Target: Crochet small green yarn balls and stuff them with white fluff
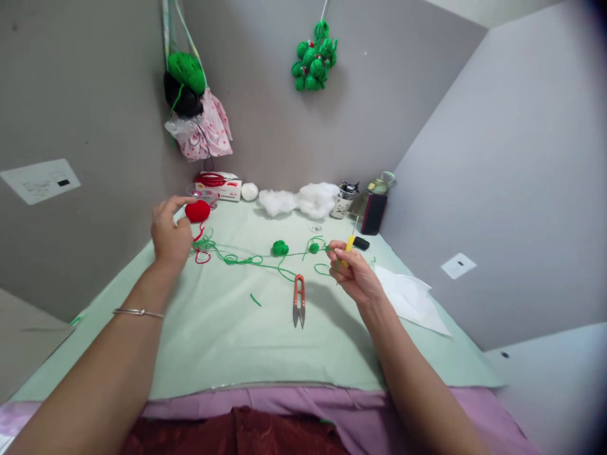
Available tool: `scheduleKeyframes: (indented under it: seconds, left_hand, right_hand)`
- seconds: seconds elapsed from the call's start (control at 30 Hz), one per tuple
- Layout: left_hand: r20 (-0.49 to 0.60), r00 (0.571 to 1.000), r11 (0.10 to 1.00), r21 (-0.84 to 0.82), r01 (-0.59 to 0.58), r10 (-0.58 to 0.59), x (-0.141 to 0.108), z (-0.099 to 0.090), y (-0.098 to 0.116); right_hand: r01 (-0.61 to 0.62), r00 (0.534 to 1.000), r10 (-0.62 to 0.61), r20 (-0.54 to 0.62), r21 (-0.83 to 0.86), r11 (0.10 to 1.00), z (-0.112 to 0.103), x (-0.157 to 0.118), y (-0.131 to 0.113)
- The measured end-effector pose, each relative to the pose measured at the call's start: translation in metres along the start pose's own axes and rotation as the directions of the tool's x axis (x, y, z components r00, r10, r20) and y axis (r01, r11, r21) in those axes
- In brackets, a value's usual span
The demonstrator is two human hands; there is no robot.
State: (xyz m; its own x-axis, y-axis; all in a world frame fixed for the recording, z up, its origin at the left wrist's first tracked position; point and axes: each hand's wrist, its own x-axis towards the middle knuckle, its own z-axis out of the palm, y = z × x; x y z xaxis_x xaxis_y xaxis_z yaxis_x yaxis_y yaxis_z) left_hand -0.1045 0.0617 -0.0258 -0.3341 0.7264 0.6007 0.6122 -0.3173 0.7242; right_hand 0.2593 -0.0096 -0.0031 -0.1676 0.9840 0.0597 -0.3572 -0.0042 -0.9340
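Note:
My left hand (171,234) hovers at the left beside a red yarn ball (197,211), index finger stretched over its edge and thumb apart from it. Nothing shows between those fingers. A crochet hook (350,242) with a yellow handle sits in my right hand (353,272), its metal end pointing up. Green yarn (246,259) runs in loose loops across the cloth towards that hand. Two small green crocheted pieces lie along it, a larger one (280,248) and a smaller one (313,248). Orange-handled thread snips (298,300) rest between my hands, blades towards me.
White stuffing (298,201) lies along the back, near a pen cup (342,201) and a leaning phone (374,213). Red scissors (213,179) top a white box (232,190). White sheets (410,300) lie right. Green crocheted pieces (315,60) and a pink bag (208,129) hang at the wall.

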Motion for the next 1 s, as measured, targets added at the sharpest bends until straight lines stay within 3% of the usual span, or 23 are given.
scheduleKeyframes:
  seconds: [0.1,0.2,0.37,0.5,0.53,0.6,0.7,0.77,0.83,0.93,1.0]
  left_hand:
    - [0.055,0.996,0.992,-0.116,-0.057,0.064,-0.026,0.014,0.027]
    - [0.292,0.948,0.962,-0.271,-0.047,0.128,-0.055,0.028,0.053]
    - [0.577,0.796,0.923,-0.380,0.061,0.185,-0.095,0.038,0.085]
    - [0.780,0.583,0.915,-0.375,0.148,0.225,-0.100,0.037,0.089]
    - [0.806,0.551,0.918,-0.359,0.167,0.215,-0.097,0.037,0.087]
    - [0.814,0.554,0.924,-0.330,0.190,0.177,-0.089,0.036,0.080]
    - [0.783,0.614,0.939,-0.279,0.201,0.101,-0.077,0.034,0.069]
    - [0.789,0.610,0.950,-0.243,0.197,0.075,-0.070,0.030,0.063]
    - [0.844,0.530,0.960,-0.213,0.182,0.087,-0.065,0.026,0.058]
    - [0.932,0.342,0.974,-0.178,0.139,0.121,-0.060,0.019,0.048]
    - [0.956,0.268,0.983,-0.150,0.110,0.116,-0.058,0.017,0.043]
  right_hand:
    - [-0.016,1.000,0.016,0.008,-0.011,1.000,-0.001,0.001,0.002]
    - [-0.044,0.998,0.046,0.046,-0.037,0.998,0.000,-0.001,0.003]
    - [-0.167,0.972,0.186,0.144,-0.137,0.976,0.010,-0.006,0.009]
    - [-0.255,0.939,0.292,0.182,-0.202,0.945,0.017,-0.005,0.016]
    - [-0.262,0.937,0.300,0.179,-0.205,0.943,0.017,-0.005,0.017]
    - [-0.266,0.939,0.300,0.165,-0.203,0.943,0.016,-0.004,0.017]
    - [-0.262,0.945,0.292,0.146,-0.198,0.945,0.013,-0.004,0.015]
    - [-0.261,0.946,0.292,0.140,-0.201,0.944,0.012,-0.004,0.013]
    - [-0.264,0.945,0.296,0.138,-0.209,0.942,0.013,-0.005,0.012]
    - [-0.263,0.944,0.298,0.139,-0.223,0.939,0.014,-0.005,0.012]
    - [-0.257,0.945,0.295,0.141,-0.234,0.938,0.014,-0.004,0.013]
